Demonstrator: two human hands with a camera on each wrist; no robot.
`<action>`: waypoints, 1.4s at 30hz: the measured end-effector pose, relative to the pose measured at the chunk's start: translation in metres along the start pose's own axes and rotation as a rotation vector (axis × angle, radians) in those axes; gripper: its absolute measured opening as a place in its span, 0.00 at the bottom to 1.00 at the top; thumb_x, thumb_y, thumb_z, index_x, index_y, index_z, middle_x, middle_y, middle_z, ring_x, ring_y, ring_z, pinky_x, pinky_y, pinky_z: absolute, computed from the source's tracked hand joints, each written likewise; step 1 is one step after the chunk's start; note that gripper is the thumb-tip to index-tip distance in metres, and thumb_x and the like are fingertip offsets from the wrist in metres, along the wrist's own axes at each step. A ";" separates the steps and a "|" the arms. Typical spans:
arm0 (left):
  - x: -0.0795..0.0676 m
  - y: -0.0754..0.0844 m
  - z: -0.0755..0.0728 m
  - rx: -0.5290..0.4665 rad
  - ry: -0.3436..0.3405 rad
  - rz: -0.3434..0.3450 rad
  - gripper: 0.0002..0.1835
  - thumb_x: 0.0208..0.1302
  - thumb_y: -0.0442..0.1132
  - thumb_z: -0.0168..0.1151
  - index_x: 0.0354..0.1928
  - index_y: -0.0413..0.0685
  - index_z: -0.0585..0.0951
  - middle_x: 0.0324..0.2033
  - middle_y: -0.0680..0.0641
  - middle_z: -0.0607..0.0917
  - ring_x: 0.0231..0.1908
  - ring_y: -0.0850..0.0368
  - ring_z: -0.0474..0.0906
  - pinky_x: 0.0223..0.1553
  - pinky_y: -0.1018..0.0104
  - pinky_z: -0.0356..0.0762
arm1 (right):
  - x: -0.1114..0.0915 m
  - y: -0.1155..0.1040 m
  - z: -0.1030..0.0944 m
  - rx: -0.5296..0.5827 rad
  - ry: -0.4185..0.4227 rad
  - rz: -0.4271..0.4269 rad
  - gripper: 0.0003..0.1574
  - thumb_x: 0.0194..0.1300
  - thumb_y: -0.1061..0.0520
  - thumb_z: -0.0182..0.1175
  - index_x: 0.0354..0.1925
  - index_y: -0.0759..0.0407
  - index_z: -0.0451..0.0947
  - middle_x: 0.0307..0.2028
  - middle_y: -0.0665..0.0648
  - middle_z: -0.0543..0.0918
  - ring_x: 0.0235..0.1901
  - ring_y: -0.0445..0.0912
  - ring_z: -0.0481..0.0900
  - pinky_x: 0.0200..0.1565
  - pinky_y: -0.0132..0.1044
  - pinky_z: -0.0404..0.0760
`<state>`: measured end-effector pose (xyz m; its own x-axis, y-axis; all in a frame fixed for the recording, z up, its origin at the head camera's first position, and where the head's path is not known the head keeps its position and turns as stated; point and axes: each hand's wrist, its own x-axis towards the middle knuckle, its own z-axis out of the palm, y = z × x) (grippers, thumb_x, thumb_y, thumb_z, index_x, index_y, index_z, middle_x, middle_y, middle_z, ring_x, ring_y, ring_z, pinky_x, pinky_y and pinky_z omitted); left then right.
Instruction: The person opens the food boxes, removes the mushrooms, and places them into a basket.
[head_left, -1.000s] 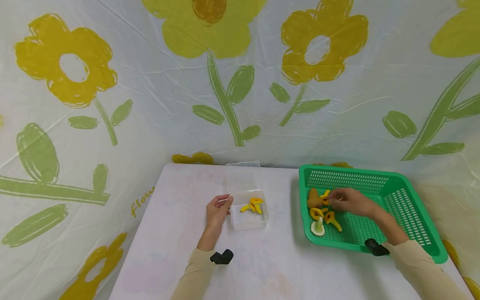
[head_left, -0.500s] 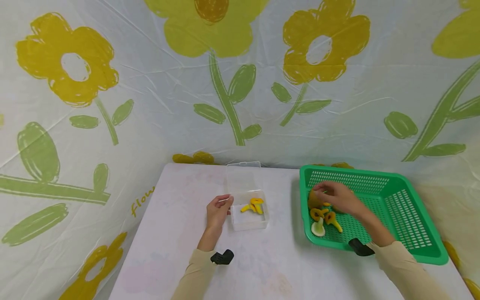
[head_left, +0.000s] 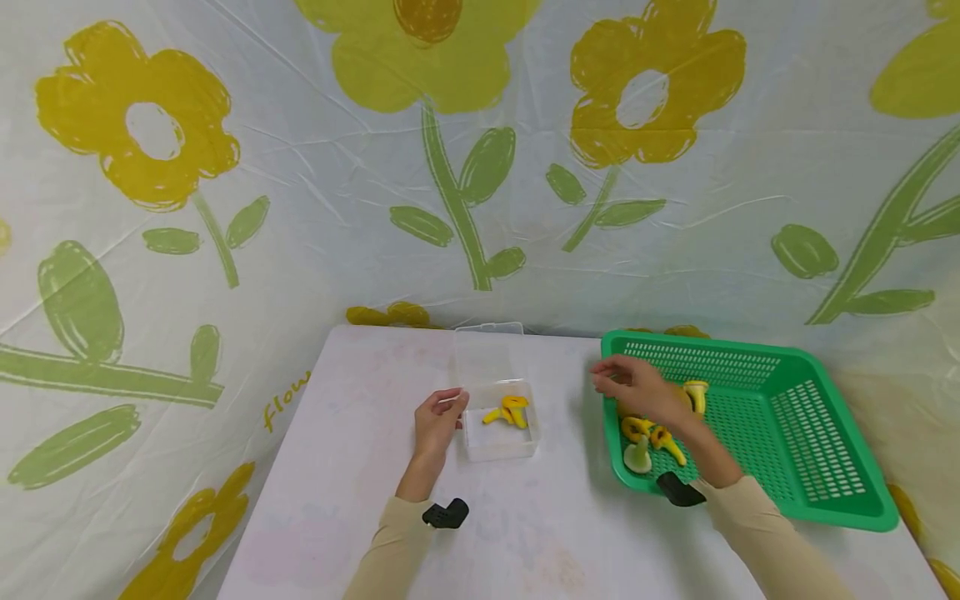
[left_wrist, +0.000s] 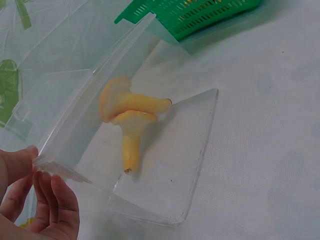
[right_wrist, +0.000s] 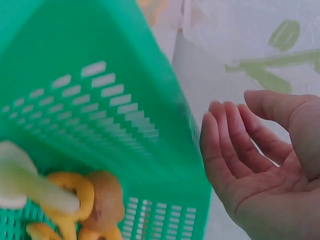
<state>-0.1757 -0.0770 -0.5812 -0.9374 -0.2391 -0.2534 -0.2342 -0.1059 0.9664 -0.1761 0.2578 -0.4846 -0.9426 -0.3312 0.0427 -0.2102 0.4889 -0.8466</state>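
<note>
My left hand point(head_left: 437, 425) pinches the upper left edge of a clear plastic box point(left_wrist: 165, 205), thumb on one side and fingertips on the other. Two yellow mushrooms point(left_wrist: 132, 142) lie together inside the box. My right hand point(head_left: 641, 390) hovers over the left rim of a green basket point(head_left: 847, 450). In the right wrist view its fingers are loosely bent, with nothing between them. Several mushrooms lie in the basket: a pale one point(head_left: 638, 456), yellow ones such as the mushroom point(head_left: 697, 397) right of the wrist, and a brown one point(right_wrist: 107, 200), largely hidden by the hand in the head view.
The box's clear lid point(head_left: 487, 354) stands open towards the back. A pale table point(head_left: 510, 525) carries both containers, with bare tabletop between them. Behind and to the left hangs a flower-patterned cloth point(head_left: 337, 167).
My right hand has moved left, from above the mushrooms to the basket's left rim. A yellow mushroom now shows right of the wrist. My left hand and the box have stayed put.
</note>
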 end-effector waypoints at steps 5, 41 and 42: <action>-0.016 0.023 -0.002 -0.011 -0.028 0.019 0.16 0.67 0.35 0.70 0.51 0.29 0.83 0.34 0.39 0.87 0.29 0.52 0.78 0.27 0.72 0.77 | 0.009 -0.006 0.019 0.004 0.020 0.007 0.15 0.75 0.61 0.61 0.53 0.72 0.78 0.43 0.63 0.86 0.39 0.50 0.85 0.44 0.37 0.85; -0.018 0.038 -0.003 -0.025 -0.049 0.023 0.14 0.67 0.33 0.69 0.49 0.28 0.82 0.33 0.35 0.84 0.27 0.54 0.76 0.26 0.72 0.77 | 0.064 -0.037 0.132 -0.330 -0.141 -0.151 0.10 0.64 0.72 0.66 0.45 0.69 0.82 0.41 0.65 0.84 0.41 0.56 0.81 0.51 0.49 0.83; -0.018 0.039 -0.003 -0.024 -0.051 0.016 0.14 0.68 0.33 0.69 0.49 0.28 0.82 0.34 0.34 0.84 0.27 0.54 0.76 0.27 0.73 0.77 | 0.064 -0.038 0.133 -0.363 -0.131 -0.153 0.10 0.64 0.73 0.66 0.45 0.69 0.82 0.41 0.65 0.85 0.41 0.56 0.81 0.52 0.49 0.83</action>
<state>-0.1669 -0.0798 -0.5385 -0.9531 -0.1917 -0.2344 -0.2131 -0.1252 0.9690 -0.1937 0.1106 -0.5207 -0.8572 -0.5107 0.0659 -0.4452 0.6709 -0.5930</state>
